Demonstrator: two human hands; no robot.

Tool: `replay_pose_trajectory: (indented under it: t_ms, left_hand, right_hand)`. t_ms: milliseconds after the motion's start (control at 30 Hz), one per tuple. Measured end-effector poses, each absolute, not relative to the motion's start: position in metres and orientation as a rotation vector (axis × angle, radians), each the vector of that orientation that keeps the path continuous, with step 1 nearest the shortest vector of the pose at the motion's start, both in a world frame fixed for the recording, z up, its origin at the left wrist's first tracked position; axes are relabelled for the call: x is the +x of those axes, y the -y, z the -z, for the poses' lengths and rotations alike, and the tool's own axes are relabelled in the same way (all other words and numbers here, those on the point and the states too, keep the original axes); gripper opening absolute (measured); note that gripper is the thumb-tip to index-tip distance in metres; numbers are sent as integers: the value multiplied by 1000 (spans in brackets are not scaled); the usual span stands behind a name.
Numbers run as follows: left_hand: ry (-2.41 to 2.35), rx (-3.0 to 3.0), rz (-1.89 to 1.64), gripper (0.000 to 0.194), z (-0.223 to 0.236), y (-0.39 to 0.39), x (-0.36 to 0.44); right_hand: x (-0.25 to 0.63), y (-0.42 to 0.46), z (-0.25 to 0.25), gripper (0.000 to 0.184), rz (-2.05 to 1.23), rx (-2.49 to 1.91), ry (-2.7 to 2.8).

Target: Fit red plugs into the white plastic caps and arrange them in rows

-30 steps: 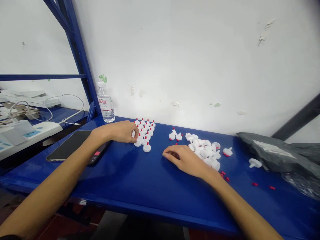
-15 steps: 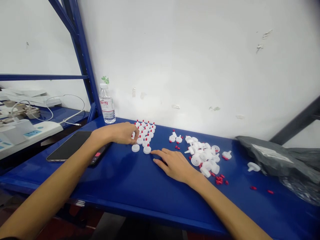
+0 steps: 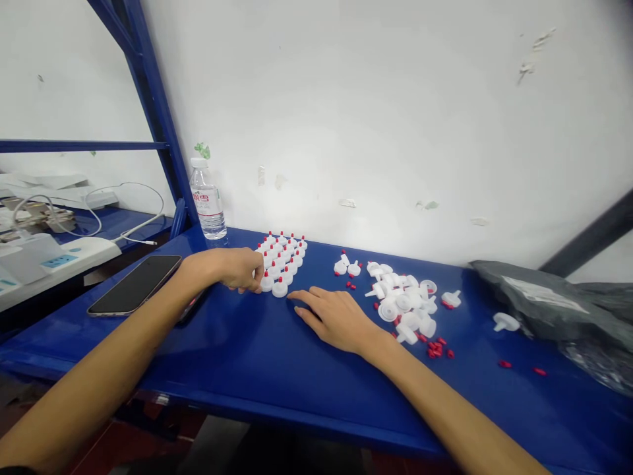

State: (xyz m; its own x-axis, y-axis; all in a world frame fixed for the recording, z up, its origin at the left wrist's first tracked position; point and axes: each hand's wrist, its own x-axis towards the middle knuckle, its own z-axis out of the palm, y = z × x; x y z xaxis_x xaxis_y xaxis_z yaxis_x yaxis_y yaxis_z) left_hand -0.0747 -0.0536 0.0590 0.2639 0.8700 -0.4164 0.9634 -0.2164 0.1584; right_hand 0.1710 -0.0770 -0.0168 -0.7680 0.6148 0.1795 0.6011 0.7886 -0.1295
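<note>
1. My left hand (image 3: 242, 269) is curled at the left edge of the red-tipped white caps (image 3: 285, 256), which stand upright in rows; whether it grips one, I cannot tell;
2. my right hand (image 3: 339, 318) lies open, index fingertip just beside the nearest cap (image 3: 279, 288);
3. loose white pieces (image 3: 403, 303) lie heaped to its right, small red tips (image 3: 435, 349) near them.

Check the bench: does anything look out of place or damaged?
A few strays: one white cap lies tipped near the grey bag, and two red tips sit apart from the red cluster. The wall has marks resembling scuffs or tape remnants. The upright rows look orderly.
</note>
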Motion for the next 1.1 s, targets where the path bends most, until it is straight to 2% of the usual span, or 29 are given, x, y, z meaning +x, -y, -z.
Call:
replay_pose_trajectory:
  t_ms: [300,467,533,633,733,1100]
  left_hand:
    - [-1694,2121,316,18,-60,50,-79]
    - [-2017,2190,237,26,-73,50,-94]
    - [-2136,2114,239,46,-74,50,-98]
    - [-2153,1972,180,92,-66,46,-99]
    - [-2106,1899,170,115,-54,38,-95]
    - [-1990,1896,93,109,-45,29,-90]
  right_hand:
    - [175,77,16,36,-110,-932,2770]
    - [176,77,18,37,-115,-915,2776]
    - [176,77,18,37,-129,-907,2770]
    - [176,77,18,37,-152,-916,2771]
    - [176,78,16,37,-161,-925,2772]
    - [177,78,15,36,-142,-920,2767]
